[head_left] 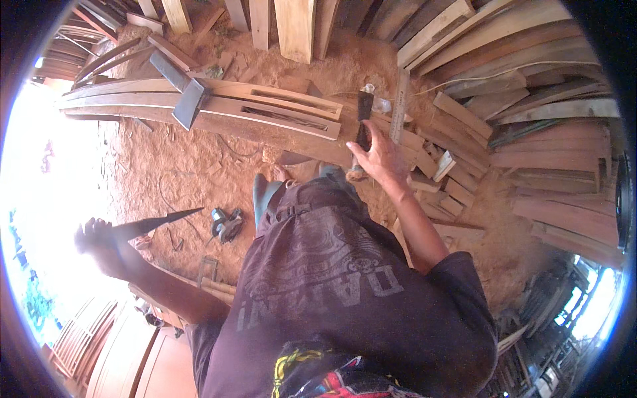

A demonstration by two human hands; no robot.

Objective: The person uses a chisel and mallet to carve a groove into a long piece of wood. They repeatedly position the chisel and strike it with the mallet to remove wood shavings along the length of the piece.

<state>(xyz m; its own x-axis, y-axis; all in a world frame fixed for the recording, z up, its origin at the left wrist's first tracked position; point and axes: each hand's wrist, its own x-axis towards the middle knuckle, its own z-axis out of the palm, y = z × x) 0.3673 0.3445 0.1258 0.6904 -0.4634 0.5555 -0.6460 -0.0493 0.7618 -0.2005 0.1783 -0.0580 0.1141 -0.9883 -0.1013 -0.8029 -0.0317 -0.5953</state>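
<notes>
At the left, partly washed out by bright light, my left hand (99, 247) is closed on a handsaw (156, 223) with a dark blade narrowing to a point; its handle and teeth cannot be made out. My right hand (381, 158) is at the right end of a long wooden beam (265, 132), its thumb and fingers around a dark bar-shaped tool (364, 109). Two long wooden strips (285, 99) with slots near their right ends lie side by side on the beam. Across them rests a grey, hatchet-shaped tool (190, 103).
A teal power tool (227, 224) lies on the sawdust-covered floor (199, 156) left of my legs. Boards (295, 30) lean at the back. Stacked planks (557, 156) and offcuts (451, 166) fill the right side. Wooden panels (119, 361) stand at the lower left.
</notes>
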